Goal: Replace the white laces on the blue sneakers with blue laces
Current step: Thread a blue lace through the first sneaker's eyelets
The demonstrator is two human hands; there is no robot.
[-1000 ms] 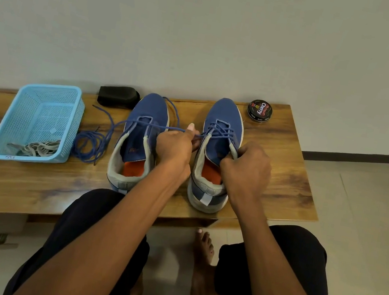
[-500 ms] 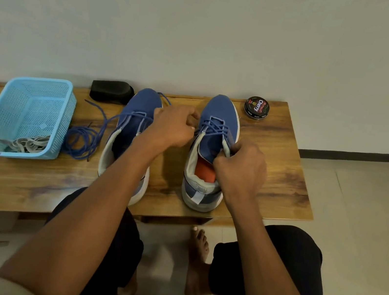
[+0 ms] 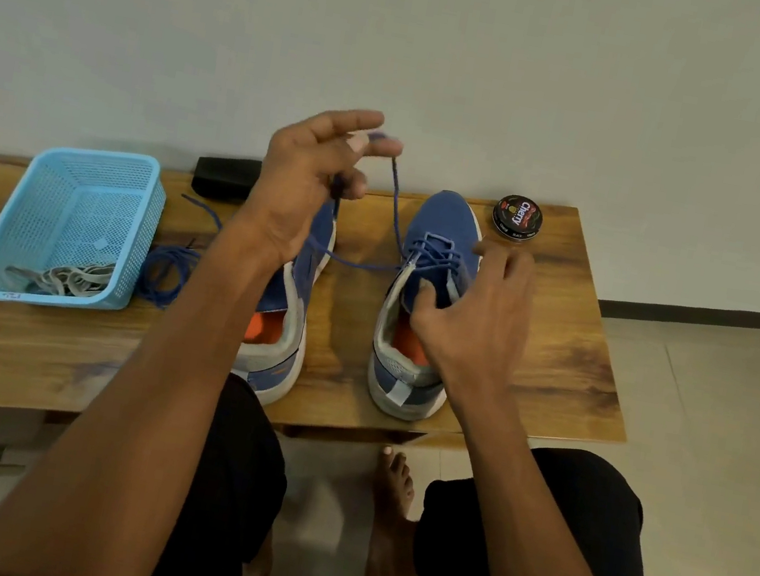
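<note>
Two blue sneakers stand side by side on the wooden bench (image 3: 571,365), heels toward me. The right sneaker (image 3: 448,229) carries a blue lace (image 3: 395,200) threaded through its front eyelets. My left hand (image 3: 309,175) is raised above the bench and pinches both ends of that lace, which run down to the shoe. My right hand (image 3: 472,323) hovers over the right sneaker's tongue with fingers loosely spread, its thumb touching the tongue. The left sneaker (image 3: 282,336) is partly hidden by my left forearm. A second blue lace (image 3: 167,272) lies coiled beside it.
A light blue plastic basket (image 3: 81,197) at the left holds the white laces (image 3: 68,278). A black brush block (image 3: 225,176) lies by the wall, and a round shoe polish tin (image 3: 516,217) sits at the bench's far right. My knees and a bare foot are below the bench edge.
My left hand rose from between the shoes and pulled the blue lace ends upward. My right hand let go of the right sneaker's collar and opened over the tongue.
</note>
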